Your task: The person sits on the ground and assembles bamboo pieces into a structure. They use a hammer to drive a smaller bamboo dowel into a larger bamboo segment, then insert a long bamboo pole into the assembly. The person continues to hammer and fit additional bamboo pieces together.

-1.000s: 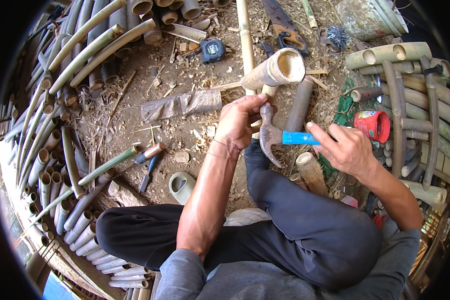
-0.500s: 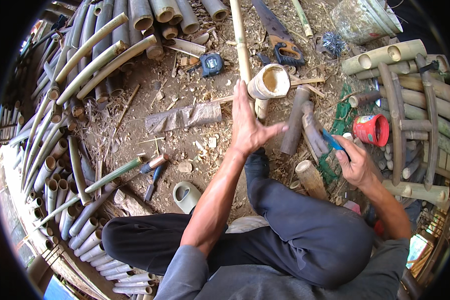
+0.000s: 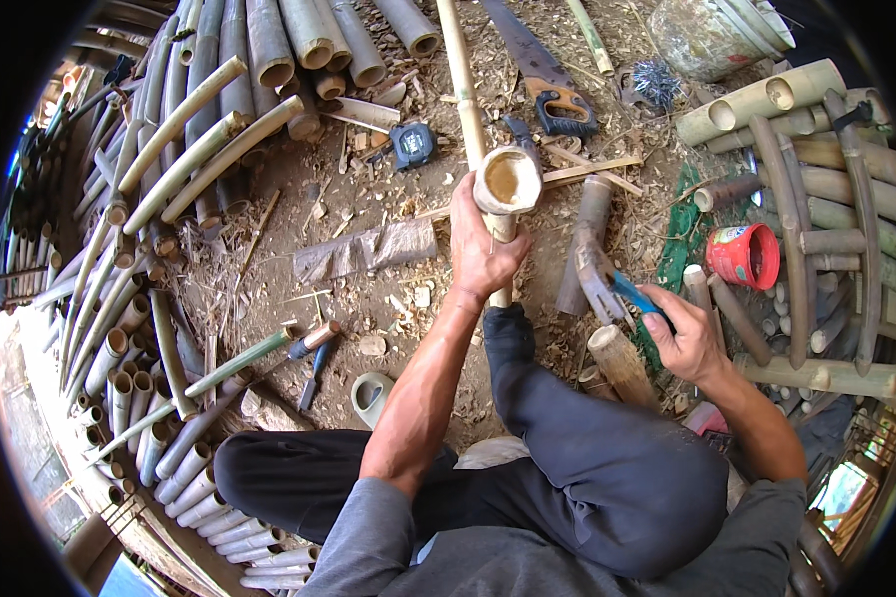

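Note:
My left hand (image 3: pixel 482 249) is closed around a long pale bamboo pole (image 3: pixel 460 80), just below a short, wide bamboo piece (image 3: pixel 509 180) set on it. That piece's round open end faces up. The pole's near end meets my dark-covered foot (image 3: pixel 508 333). Over to the right, my right hand (image 3: pixel 679 333) grips the blue handle of a hammer (image 3: pixel 597 279). The hammer's metal head hangs over a thick bamboo tube (image 3: pixel 582 244) on the ground, apart from the pole.
A handsaw (image 3: pixel 543 75), a tape measure (image 3: pixel 413 145) and a chisel (image 3: pixel 315 368) lie on the shaving-strewn ground. Bamboo stacks line the left. At right are a red tub (image 3: pixel 742 256), a bamboo frame (image 3: pixel 796 239) and an upright stump (image 3: pixel 622 360). A pale bucket (image 3: pixel 712 40) stands far right.
My left hand has gone from spread fingers beside the pole to a grip around it. The pole and its wide piece have shifted slightly left. The hammer has moved a little left and down.

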`<state>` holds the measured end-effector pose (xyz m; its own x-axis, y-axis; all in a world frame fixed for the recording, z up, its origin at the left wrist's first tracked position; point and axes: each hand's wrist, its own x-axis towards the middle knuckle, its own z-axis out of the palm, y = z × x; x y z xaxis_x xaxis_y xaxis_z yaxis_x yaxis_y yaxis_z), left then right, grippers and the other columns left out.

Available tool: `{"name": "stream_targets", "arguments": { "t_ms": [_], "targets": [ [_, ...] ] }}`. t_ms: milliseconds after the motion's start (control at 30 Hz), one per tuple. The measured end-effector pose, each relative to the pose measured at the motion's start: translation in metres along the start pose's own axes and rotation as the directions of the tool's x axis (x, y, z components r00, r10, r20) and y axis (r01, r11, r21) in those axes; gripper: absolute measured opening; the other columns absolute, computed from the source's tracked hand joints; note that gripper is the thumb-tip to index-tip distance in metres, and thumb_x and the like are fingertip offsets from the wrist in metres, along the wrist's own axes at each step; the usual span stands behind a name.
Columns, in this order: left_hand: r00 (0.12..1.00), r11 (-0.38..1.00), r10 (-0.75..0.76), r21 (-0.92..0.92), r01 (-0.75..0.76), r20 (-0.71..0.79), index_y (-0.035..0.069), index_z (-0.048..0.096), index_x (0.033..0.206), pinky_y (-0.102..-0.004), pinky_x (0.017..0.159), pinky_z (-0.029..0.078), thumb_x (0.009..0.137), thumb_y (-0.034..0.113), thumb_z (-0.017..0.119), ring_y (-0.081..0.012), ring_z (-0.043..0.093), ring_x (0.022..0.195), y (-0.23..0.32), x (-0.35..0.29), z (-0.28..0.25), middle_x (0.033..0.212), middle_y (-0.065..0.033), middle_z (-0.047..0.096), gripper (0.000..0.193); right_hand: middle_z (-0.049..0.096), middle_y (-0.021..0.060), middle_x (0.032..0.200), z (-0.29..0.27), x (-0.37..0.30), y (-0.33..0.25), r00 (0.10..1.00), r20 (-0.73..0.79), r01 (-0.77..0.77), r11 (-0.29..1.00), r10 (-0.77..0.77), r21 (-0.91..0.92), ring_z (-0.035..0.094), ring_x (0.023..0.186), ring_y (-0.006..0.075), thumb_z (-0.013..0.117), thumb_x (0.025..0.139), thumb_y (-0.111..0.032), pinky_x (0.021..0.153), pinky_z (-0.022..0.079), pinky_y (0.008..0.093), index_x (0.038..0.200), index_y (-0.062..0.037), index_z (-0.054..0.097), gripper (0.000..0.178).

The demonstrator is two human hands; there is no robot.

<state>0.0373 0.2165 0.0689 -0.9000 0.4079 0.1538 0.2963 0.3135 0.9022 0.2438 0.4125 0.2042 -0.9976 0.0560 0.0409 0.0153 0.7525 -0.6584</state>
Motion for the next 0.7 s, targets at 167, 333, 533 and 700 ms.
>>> {"name": "stream_targets", "arguments": {
  "t_ms": [167,333,533,700],
  "targets": [
    [0.98,0.962,-0.019,-0.262,0.072,0.199,-0.002,0.017,0.15,-0.0422,0.113,0.034,0.065,0.015,0.078,-0.0362,0.043,0.131,-0.008,0.003,-0.008,0.138,-0.0227,0.041,0.107,0.05,-0.003,0.07,0.034,0.002,0.005,0.944,0.04,-0.317,0.866,0.328,0.387,0.046,0.061,0.0072,0.073,0.088,-0.022,0.055,0.04,0.0248,0.118,0.0019,0.057,0.042],
    [0.997,0.978,-0.012,-0.205,0.029,0.082,-0.002,0.019,0.149,-0.0417,0.111,0.035,0.07,0.014,0.077,-0.0354,0.045,0.127,-0.015,-0.003,0.004,0.136,-0.0219,0.041,0.099,0.053,-0.0018,0.077,0.086,0.082,-0.018,0.91,-0.151,-0.233,0.776,0.387,0.586,0.044,0.058,0.0057,0.086,0.077,-0.022,0.054,0.04,0.0224,0.112,-0.0019,0.053,0.052],
    [0.994,0.989,0.096,-0.116,-0.091,0.043,-0.002,0.025,0.146,-0.0439,0.108,0.037,0.072,0.02,0.081,-0.0362,0.046,0.125,-0.023,-0.002,0.012,0.133,-0.0213,0.042,0.095,0.069,0.0093,0.093,0.118,0.141,-0.015,0.932,-0.266,-0.065,0.836,0.246,0.546,0.067,0.083,0.0199,0.09,0.071,-0.027,0.077,0.054,0.0322,0.115,-0.0005,0.058,0.06],
    [0.992,0.989,0.123,-0.082,-0.122,0.004,-0.003,0.027,0.144,-0.0441,0.107,0.037,0.07,0.019,0.082,-0.0368,0.046,0.125,-0.029,-0.003,0.016,0.132,-0.0208,0.042,0.095,0.071,0.0117,0.097,0.122,0.145,-0.008,0.937,-0.267,-0.033,0.819,0.225,0.572,0.07,0.089,0.0218,0.09,0.071,-0.025,0.081,0.055,0.0332,0.115,-0.0014,0.058,0.059]
  ]
}}
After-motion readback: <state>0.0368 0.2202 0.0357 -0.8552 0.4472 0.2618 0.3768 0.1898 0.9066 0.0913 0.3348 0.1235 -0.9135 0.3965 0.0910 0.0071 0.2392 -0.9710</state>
